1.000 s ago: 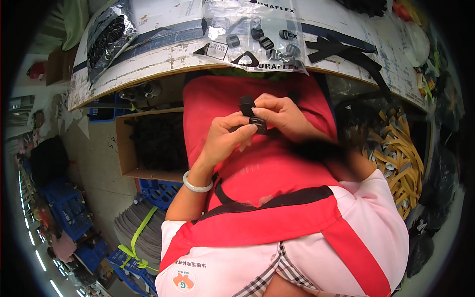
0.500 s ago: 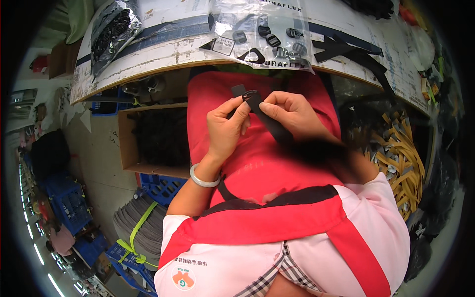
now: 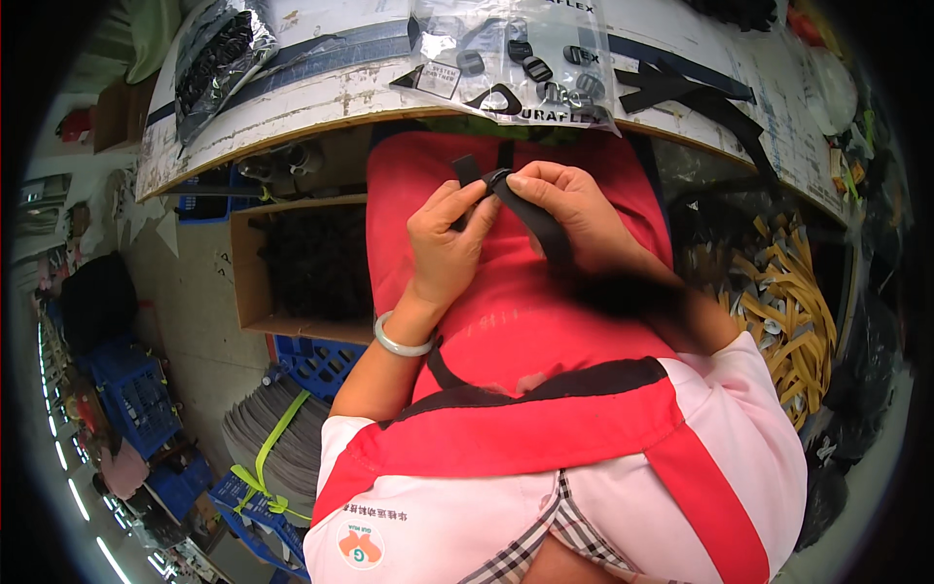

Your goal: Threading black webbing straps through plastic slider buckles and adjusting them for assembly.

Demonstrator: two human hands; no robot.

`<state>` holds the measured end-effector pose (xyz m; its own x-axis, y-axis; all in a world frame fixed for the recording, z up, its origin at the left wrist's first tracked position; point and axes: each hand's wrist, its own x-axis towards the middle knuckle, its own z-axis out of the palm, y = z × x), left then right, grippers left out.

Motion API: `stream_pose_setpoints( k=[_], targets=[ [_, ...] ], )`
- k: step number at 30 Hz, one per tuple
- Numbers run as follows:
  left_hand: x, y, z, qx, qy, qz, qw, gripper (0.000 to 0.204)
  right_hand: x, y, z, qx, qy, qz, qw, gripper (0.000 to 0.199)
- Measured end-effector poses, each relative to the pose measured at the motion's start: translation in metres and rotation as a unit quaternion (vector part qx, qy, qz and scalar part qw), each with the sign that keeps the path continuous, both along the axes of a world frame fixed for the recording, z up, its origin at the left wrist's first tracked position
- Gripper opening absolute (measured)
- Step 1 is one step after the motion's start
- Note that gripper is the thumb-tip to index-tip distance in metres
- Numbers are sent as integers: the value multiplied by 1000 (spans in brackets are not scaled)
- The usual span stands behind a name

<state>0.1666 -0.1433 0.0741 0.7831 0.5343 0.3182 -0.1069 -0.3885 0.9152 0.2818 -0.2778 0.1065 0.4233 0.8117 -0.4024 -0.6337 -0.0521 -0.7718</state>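
Observation:
Above my lap, both hands work on a black webbing strap and a small black buckle. My left hand is closed in a pinch at the buckle's left side, and a short flat strap end sticks up past its fingers. My right hand pinches the strap close against the buckle, thumb on top. From there the strap runs down below the right palm. Fingers partly cover the buckle, so how the webbing passes through it cannot be made out.
A worn white table spans the far side, bearing a clear bag of black buckles, a bag of black parts and black straps. Left of my lap stands a cardboard box; tan straps are heaped at right.
My right thumb and fingers have moved up and left onto the buckle, which has tilted. A piece of black strap now shows beyond the buckle. The strap below bends more.

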Motion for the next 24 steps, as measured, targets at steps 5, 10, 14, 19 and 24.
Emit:
stream_pose_setpoints(
  k=[5, 10, 14, 19, 24],
  targets=[
    [-2, 6, -8, 73, -23, -18, 997, 18, -2, 4, 0, -30, -43, -30, 998, 22],
    [-9, 9, -4, -379, 101, -75, 917, 15, 9, -3, -8, -21, 37, 19, 999, 17],
    [-3, 10, -9, -586, 109, -90, 798, 24, -2, 0, -30, 21, -231, 4, 973, 10],
    [4, 9, 7, -475, 82, -70, 873, 20, -14, -7, 13, 93, -458, -74, 881, 6],
    [4, 4, -4, -460, 59, -48, 885, 19, -9, -7, 14, -78, -248, -30, 965, 12]
  ],
)
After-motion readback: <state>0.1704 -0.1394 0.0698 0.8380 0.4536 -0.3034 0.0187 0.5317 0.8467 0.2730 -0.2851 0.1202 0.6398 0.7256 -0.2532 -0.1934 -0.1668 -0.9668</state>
